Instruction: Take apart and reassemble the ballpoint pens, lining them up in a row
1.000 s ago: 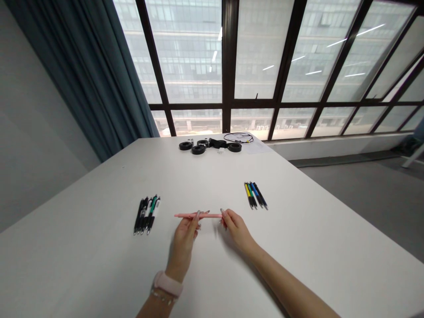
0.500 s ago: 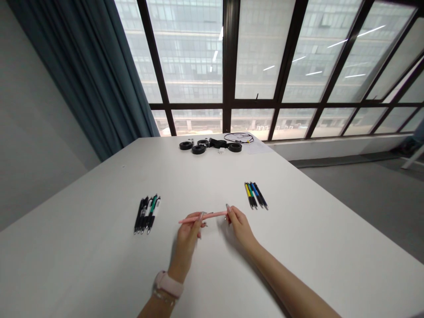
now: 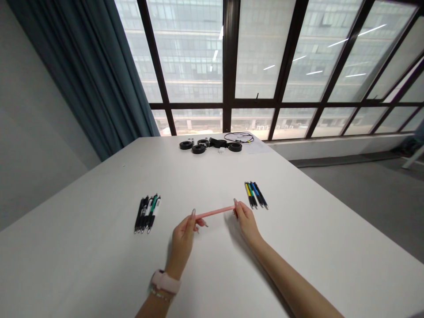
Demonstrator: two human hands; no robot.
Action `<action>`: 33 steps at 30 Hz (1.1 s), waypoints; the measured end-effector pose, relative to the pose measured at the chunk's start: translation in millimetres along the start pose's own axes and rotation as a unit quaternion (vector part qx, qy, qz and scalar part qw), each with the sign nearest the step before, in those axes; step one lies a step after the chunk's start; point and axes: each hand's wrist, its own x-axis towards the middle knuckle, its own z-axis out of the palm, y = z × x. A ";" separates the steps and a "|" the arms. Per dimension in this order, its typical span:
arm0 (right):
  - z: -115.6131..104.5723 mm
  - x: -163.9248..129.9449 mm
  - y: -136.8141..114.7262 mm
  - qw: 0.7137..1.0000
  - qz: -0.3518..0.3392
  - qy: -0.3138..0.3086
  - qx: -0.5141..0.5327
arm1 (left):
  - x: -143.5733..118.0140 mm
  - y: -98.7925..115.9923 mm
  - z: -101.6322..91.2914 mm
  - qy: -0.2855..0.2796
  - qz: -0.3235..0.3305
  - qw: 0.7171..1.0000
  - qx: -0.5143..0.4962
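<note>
A pink pen [image 3: 215, 211] hangs just above the white table [image 3: 99, 260], tilted with its right end higher. My right hand [image 3: 245, 220] pinches that right end. My left hand [image 3: 183, 236], with a pink watch at the wrist, holds the pen's left end at its fingertips. Several dark pens, one of them green, lie in a row [image 3: 147, 213] to the left of my left hand. A second row of pens [image 3: 255, 194], yellow, blue and black, lies just beyond my right hand.
Black rings [image 3: 198, 148], a black cable [image 3: 239, 137] and a sheet of paper [image 3: 256, 148] lie at the table's far end by the window. A dark curtain [image 3: 99, 79] hangs at the left. The table's right edge drops to grey floor [image 3: 364, 194].
The pink pen has moved right and slightly away from me, sliding through my left fingers until only its left end is held. My right hand has shifted toward the right row of pens.
</note>
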 end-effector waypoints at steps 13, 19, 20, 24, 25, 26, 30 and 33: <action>-1.3 3.2 0.1 0.999 0.022 -0.004 0.045 | -5.6 -3.6 0.1 -0.007 -0.029 0.998 0.050; 1.1 4.3 3.1 0.992 0.096 -0.059 0.053 | -8.6 -4.1 -1.6 -0.034 -0.024 0.997 0.071; 1.3 4.3 3.9 0.993 0.093 -0.054 0.051 | -8.9 -4.6 -1.4 -0.036 -0.034 0.996 0.075; 0.1 4.3 2.9 0.998 0.047 -0.043 0.029 | -8.3 -4.5 0.4 -0.047 -0.065 0.994 0.072; -0.7 4.4 1.6 0.998 0.033 -0.046 0.024 | -7.7 -3.8 1.0 -0.048 -0.072 0.994 0.067; -1.6 4.5 0.1 0.998 0.020 -0.049 0.019 | -7.1 -2.9 1.5 -0.047 -0.078 0.994 0.061; -4.9 5.1 -4.8 0.998 -0.013 -0.066 0.018 | -5.2 1.8 3.2 -0.046 -0.090 0.994 0.049; -6.2 5.7 -4.5 0.996 -0.015 -0.076 0.031 | -4.3 3.5 3.8 -0.037 -0.096 0.994 0.041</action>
